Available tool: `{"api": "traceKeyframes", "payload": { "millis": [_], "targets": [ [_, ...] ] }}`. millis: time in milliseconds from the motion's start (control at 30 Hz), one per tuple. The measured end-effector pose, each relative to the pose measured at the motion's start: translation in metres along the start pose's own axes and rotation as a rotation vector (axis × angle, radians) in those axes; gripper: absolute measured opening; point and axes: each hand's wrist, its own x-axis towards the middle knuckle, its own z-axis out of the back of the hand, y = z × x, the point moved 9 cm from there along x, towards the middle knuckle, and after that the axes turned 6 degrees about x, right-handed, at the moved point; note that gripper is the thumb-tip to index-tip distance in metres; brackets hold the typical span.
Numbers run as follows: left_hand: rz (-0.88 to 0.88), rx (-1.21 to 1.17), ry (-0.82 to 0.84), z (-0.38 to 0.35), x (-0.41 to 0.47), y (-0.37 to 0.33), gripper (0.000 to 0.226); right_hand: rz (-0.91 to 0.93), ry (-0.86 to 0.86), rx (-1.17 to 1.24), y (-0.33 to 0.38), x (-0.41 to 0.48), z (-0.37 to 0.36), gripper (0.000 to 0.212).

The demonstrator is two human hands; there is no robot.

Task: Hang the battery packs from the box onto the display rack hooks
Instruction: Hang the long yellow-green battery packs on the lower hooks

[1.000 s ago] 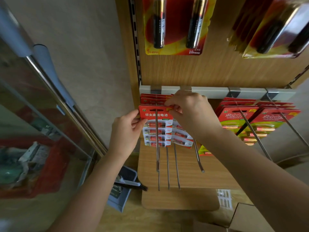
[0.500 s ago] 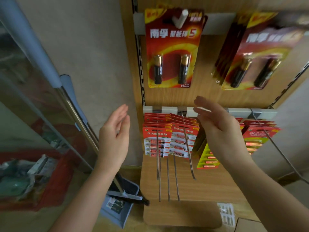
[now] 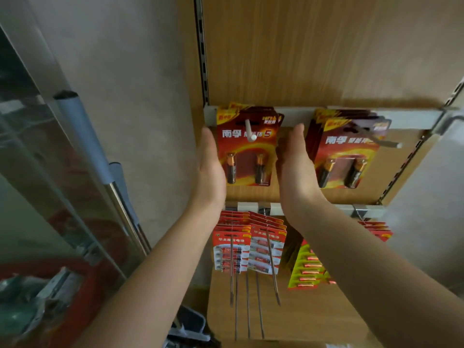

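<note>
Battery packs (image 3: 247, 156), rear ones hidden, left grip (image 3: 211, 167) and right grip (image 3: 295, 167) wide, flanking.

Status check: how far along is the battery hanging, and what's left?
Done: red two-battery packs hang on the white hook, a second stack hangs to their right, and smaller multi-packs hang from the lower rail. In hand: nothing held; the left hand and right hand are open, flanking the first stack, probably squaring it. Left: unclear, since the box is out of view.
</note>
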Motion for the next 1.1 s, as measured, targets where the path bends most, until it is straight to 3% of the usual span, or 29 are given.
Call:
{"api": "traceKeyframes", "payload": {
  "millis": [233,500,567,633,733,767,900,967,1100],
  "targets": [
    [0.062,-0.052,0.035,-0.01,0.01,-0.008,0.056,-0.006,0.121,-0.006,0.023,0.0,-0.02,0.067],
    [0.031,-0.032,0.035,-0.009,0.01,-0.008,0.057,0.043,0.135,-0.089,0.022,-0.004,-0.021,0.065],
    [0.023,-0.031,-0.027,-0.002,0.003,-0.006,0.056,0.012,0.119,-0.1,0.022,-0.006,-0.015,0.064],
    [-0.008,0.03,-0.202,0.018,-0.013,-0.004,0.05,-0.013,0.09,-0.134,0.021,-0.014,-0.002,0.063],
    [-0.091,0.085,-0.373,0.037,-0.05,-0.005,0.023,0.0,0.102,-0.32,0.02,-0.038,0.025,0.053],
    [-0.104,0.088,-0.348,0.033,-0.061,-0.004,0.012,0.005,0.132,-0.37,0.016,-0.048,0.034,0.052],
    [-0.101,0.206,-0.152,0.004,-0.081,0.009,0.011,-0.026,0.167,-0.427,0.0,-0.072,0.082,0.035],
    [-0.106,0.284,-0.034,-0.02,-0.079,0.011,0.012,0.003,0.078,-0.434,0.002,-0.071,0.115,0.035],
    [-0.058,0.336,0.067,-0.068,-0.07,0.002,0.041,0.122,-0.16,-0.275,0.027,-0.052,0.164,0.041]
  ]
}}
